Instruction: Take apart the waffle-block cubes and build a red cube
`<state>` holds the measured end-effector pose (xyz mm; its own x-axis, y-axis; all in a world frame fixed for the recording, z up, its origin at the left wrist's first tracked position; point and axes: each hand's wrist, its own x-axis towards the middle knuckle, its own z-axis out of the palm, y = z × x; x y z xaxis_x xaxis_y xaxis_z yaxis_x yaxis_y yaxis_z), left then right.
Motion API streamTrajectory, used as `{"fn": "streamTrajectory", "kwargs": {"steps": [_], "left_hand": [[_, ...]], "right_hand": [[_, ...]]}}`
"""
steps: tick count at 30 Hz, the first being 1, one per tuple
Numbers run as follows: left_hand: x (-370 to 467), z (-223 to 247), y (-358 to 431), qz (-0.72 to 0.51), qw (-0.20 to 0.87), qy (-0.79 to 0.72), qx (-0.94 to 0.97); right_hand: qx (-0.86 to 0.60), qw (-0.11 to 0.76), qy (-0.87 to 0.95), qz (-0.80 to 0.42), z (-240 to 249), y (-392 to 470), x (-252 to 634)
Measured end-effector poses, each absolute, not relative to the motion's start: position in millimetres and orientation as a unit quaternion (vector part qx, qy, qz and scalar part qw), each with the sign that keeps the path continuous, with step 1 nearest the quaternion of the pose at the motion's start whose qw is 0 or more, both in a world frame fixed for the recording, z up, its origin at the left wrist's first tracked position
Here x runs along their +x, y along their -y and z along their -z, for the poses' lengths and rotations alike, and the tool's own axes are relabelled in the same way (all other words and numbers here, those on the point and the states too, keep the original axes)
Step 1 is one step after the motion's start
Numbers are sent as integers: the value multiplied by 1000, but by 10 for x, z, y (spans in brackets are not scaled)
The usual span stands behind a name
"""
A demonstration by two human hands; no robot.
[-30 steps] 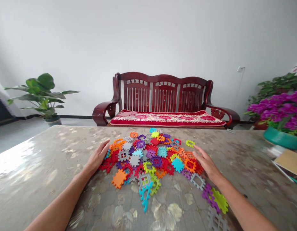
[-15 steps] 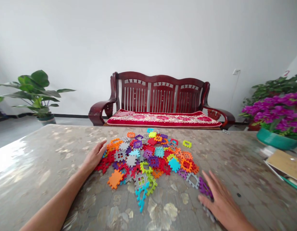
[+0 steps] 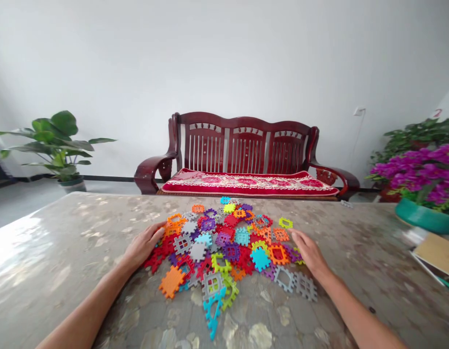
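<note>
A heap of colourful interlocking plastic tiles [image 3: 232,251] with notched edges is spread over the middle of the table. My left hand [image 3: 145,244] rests against the heap's left edge, fingers stretched beside orange tiles [image 3: 172,229] and red ones. On the opposite side, my right hand [image 3: 309,250] lies along the right edge, its fingers extended near an orange window tile [image 3: 280,234] and a purple tile [image 3: 293,254]. Neither hand grips a tile. A grey lattice tile [image 3: 305,286] lies below the right hand. Closest to me is a blue triangular frame tile [image 3: 214,312].
The patterned table [image 3: 82,242] reaches to a wooden bench [image 3: 246,145] with a red cover. At right stand purple flowers in a green pot [image 3: 426,216] and a brown notebook or box [image 3: 437,252]. A small black object [image 3: 372,309] lies at lower right.
My right hand has moved away from me and inward to the heap's right edge. The purple tile beside it has shifted into the heap, and the grey lattice tile is now uncovered. My left hand stays nearly still.
</note>
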<state>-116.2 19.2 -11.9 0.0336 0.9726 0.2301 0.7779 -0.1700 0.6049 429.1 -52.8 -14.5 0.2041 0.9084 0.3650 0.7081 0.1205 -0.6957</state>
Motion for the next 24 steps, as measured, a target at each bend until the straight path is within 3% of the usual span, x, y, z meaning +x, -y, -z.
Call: {"fn": "streamTrajectory", "kwargs": {"steps": [2,6,13,24], "left_hand": [[-1156,106,-188,-317,164,-628,691],[-1164,92,-176,-337,179,-642,665],[-1148,45,-142,-355,199,-638,654],[-1105,-20,-109,-381,221,-613,656]], "right_hand": [[-676,424,594,-103,135,343,4448],[-719,339,605,-52,112,-47,4688],[-715,290,634,-54,122,-331,4643],[-731,322,589,-123,-151,-276,4466]]}}
